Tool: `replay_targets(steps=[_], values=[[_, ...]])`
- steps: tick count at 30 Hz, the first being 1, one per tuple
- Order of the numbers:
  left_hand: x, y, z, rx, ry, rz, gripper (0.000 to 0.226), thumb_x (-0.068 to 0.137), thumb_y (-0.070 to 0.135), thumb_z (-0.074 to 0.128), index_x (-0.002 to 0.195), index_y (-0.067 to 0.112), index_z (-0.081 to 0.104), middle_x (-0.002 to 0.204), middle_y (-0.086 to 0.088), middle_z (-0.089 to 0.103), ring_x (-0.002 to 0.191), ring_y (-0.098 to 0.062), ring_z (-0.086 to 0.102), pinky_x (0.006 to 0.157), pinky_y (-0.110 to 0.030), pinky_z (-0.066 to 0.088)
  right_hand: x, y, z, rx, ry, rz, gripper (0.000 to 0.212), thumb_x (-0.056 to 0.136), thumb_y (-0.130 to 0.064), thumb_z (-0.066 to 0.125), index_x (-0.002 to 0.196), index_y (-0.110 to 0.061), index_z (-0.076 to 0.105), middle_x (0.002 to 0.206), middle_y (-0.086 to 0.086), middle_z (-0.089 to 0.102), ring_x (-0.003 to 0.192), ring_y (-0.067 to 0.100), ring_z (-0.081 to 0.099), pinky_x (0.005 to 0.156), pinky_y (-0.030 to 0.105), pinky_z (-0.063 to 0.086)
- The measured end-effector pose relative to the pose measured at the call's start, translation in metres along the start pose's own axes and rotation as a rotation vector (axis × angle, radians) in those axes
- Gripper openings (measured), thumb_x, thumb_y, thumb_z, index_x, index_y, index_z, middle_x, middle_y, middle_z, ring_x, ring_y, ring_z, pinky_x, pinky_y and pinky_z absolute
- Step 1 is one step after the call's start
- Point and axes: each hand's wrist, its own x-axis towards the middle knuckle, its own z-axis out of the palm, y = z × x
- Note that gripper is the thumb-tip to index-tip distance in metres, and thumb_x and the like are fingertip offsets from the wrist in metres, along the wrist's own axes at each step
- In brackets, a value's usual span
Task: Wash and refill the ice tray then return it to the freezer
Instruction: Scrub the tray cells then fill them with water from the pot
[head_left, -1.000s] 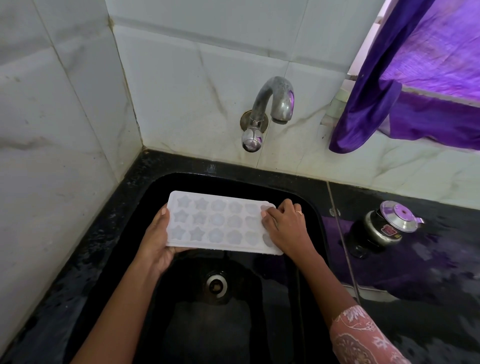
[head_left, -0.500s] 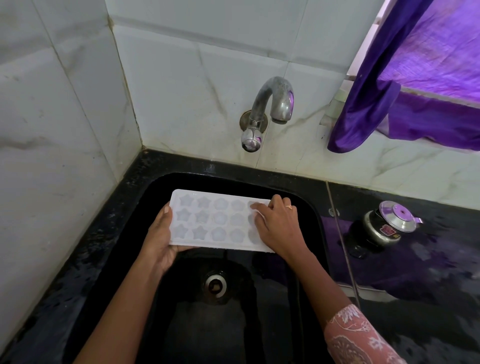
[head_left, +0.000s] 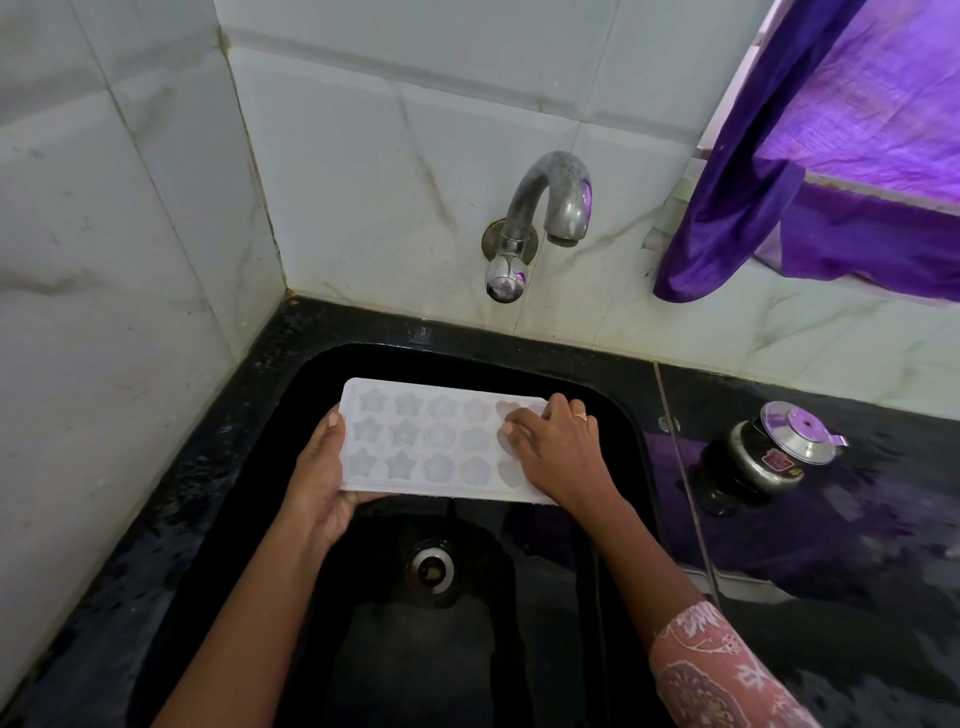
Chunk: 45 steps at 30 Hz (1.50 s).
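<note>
White ice tray (head_left: 434, 440), left hand (head_left: 321, 480) gripping its edge, right hand (head_left: 563, 453) pressing flat over hidden end moulds.

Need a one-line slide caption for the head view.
Left hand holds the ice tray over the sink; right hand rests on its right end, tap not running.

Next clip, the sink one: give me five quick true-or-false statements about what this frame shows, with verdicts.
1. The ice tray is held over the sink. True.
2. Water runs from the tap. False: no stream shows.
3. The left hand grips the tray's left end. True.
4. The right hand is on the tap. False: it rests on the tray's right end.
5. The pressure cooker stands in the sink. False: it stands on the counter beside it.
</note>
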Motion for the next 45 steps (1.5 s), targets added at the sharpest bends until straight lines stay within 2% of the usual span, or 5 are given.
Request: replay_targets(steps=[11, 17, 22, 29, 45], values=[[-0.002, -0.001, 0.003, -0.007, -0.004, -0.001, 0.037, 0.100, 0.036, 0.033, 0.129, 0.020, 0.049, 0.103, -0.001, 0.065, 0.089, -0.022, 0.063, 0.061, -0.044, 0.051, 0.000, -0.007, 0.000, 0.010, -0.015, 0.028, 0.037, 0.097, -0.045, 0.031, 0.122, -0.029, 0.053, 0.107, 0.003, 0.042, 0.102, 0.021, 0.037, 0.088, 0.033, 0.027], [-0.003, -0.002, 0.001, -0.005, -0.002, -0.013, 0.040, 0.100, 0.037, 0.032, 0.132, 0.019, 0.048, 0.118, -0.008, 0.061, 0.091, -0.022, 0.063, 0.062, -0.045, 0.052, -0.002, -0.004, -0.002, 0.023, -0.034, 0.044, 0.035, 0.097, -0.043, 0.033, 0.119, -0.028, 0.056, 0.105, 0.003, 0.042, 0.102, 0.021, 0.037, 0.086, 0.033, 0.025], [-0.003, 0.000, 0.004, -0.001, 0.000, -0.008, 0.039, 0.099, 0.038, 0.032, 0.131, 0.021, 0.048, 0.117, -0.007, 0.062, 0.090, -0.022, 0.063, 0.060, -0.044, 0.053, -0.001, -0.012, -0.007, 0.009, 0.110, -0.007, 0.031, 0.097, -0.037, 0.038, 0.120, -0.024, 0.054, 0.105, 0.004, 0.045, 0.098, 0.020, 0.039, 0.079, 0.029, 0.023], [-0.005, 0.001, 0.008, -0.001, 0.003, -0.006, 0.033, 0.100, 0.036, 0.031, 0.123, 0.024, 0.051, 0.098, 0.002, 0.066, 0.085, -0.019, 0.064, 0.048, -0.037, 0.056, 0.006, -0.029, -0.004, -0.041, -0.047, -0.052, 0.036, 0.098, -0.040, 0.032, 0.130, -0.032, 0.048, 0.111, 0.005, 0.040, 0.102, 0.021, 0.035, 0.088, 0.034, 0.028], [0.000, -0.008, 0.004, 0.007, 0.006, -0.003, 0.037, 0.098, 0.041, 0.034, 0.127, 0.024, 0.051, 0.110, -0.002, 0.065, 0.095, -0.023, 0.064, 0.063, -0.044, 0.054, 0.009, -0.021, 0.000, -0.085, -0.075, -0.046, 0.036, 0.099, -0.043, 0.030, 0.125, -0.030, 0.051, 0.111, 0.006, 0.041, 0.102, 0.023, 0.037, 0.087, 0.034, 0.028]])
